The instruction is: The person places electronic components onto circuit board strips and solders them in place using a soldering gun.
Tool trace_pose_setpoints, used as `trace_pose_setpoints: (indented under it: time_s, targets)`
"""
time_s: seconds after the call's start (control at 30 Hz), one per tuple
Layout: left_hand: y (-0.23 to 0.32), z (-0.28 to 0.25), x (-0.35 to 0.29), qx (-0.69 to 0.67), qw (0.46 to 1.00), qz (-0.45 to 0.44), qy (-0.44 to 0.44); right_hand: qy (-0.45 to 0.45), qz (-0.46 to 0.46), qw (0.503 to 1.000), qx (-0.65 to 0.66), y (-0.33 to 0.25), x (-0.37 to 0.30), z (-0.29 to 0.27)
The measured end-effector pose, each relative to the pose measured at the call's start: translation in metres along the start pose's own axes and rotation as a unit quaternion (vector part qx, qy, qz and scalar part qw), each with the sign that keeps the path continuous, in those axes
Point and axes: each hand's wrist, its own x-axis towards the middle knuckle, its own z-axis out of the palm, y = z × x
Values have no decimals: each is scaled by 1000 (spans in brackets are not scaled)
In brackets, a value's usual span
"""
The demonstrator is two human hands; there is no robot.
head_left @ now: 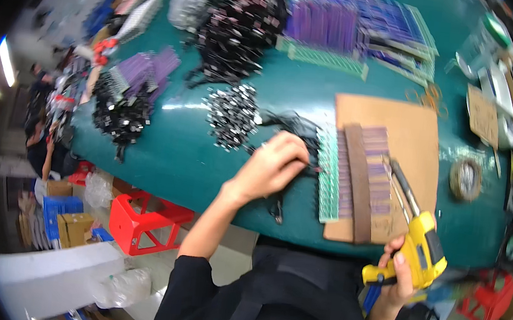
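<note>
A brown bar (358,183) lies across the purple-and-green strips (328,177) at my left hand's (278,164) three o'clock, probably weighting them against shifting on the cardboard (419,130). My right hand (400,276) wraps the handle of the yellow gun-shaped tool (425,253), aiming it toward eleven, perhaps so my fingers stay clear. My left wrist bends over, thumb and fingers bunched; I cannot tell whether they pinch a cable.

tool (427,248): yellow, black | strips (377,166): purple | bar (357,183): brown | cardboard (419,130): tan | tabletop (177,145): green | stools (128,224): red
</note>
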Motion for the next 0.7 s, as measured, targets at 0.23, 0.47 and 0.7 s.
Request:
trace_pose_setpoints:
  time_s: [0.23,0.47,0.7]
  targets:
    - [-1,-9,-4,-97,985,84,-116,-158,-125,979,26,2,39,26]
    - [7,-5,-7,-60,994,66,68,-55,3,994,91,-4,18,17]
    - [60,3,1,-110,961,-27,253,-59,-4,997,59,-11,17,42]
